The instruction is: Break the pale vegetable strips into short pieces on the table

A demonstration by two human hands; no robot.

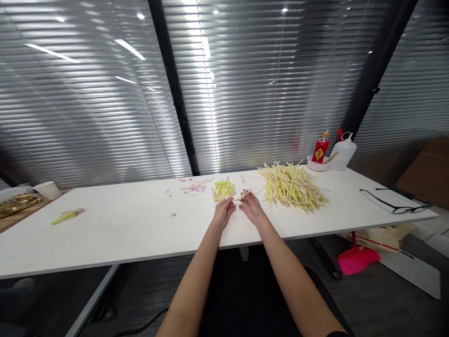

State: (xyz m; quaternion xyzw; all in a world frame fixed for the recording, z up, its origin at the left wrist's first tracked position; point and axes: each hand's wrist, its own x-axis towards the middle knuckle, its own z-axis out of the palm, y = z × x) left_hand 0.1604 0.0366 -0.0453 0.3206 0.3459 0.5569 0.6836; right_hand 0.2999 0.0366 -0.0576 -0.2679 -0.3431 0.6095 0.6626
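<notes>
My left hand and my right hand are close together above the white table. Between them is one thin, pale, stalk-like strip. The left fingers are pinched on its near end, and the right fingers are closed around its other part, which curves up to the right. Just beyond my left hand lies a small pile of short yellow-green pieces. To the right of my right hand, a large heap of long yellow-green and beige strips spreads out. I cannot tell what material they are.
Small pink and purple loops lie scattered behind on the left. A small bundle rests at far left. At back right stand a red bottle in a white bowl and a white squeeze bottle. Glasses lie near the right edge.
</notes>
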